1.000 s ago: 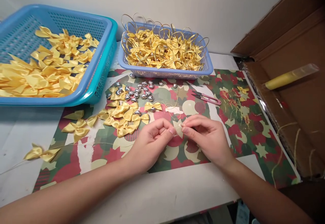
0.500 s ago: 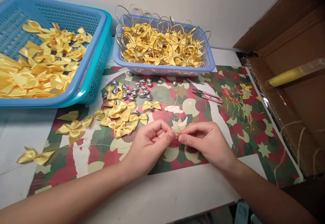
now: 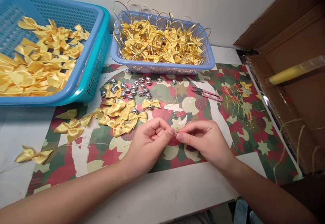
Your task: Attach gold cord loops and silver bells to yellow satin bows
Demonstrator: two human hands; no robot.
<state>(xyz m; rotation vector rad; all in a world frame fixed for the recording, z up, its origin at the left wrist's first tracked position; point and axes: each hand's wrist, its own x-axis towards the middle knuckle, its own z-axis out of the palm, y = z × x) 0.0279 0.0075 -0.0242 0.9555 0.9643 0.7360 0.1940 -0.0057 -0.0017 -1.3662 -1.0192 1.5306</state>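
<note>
Both my hands meet over the patterned sheet, thumb and forefinger of each pinched together with the tips almost touching. My left hand (image 3: 153, 142) and my right hand (image 3: 203, 141) pinch a thin gold cord (image 3: 177, 129), of which only a short bit shows between the fingertips. A loose curl of cord (image 3: 175, 100) lies just beyond them. Left of my hands is a pile of yellow satin bows (image 3: 118, 114), with silver beads (image 3: 141, 86) behind it. One bow (image 3: 149, 104) has a bead at its middle. A fine thread runs from a bow (image 3: 34, 154) at far left towards my left wrist.
A blue basket of bows (image 3: 98, 37) sits in a teal one (image 3: 101, 58) at left. Behind stands another basket (image 3: 162, 67) of bows with gold loops. Pink-handled thread snips (image 3: 208, 94), cord scraps (image 3: 236, 98) and a cardboard box (image 3: 269, 115) are at right.
The fingertips remain together, with only a slight shift of the hands. The whole view has moved a little.
</note>
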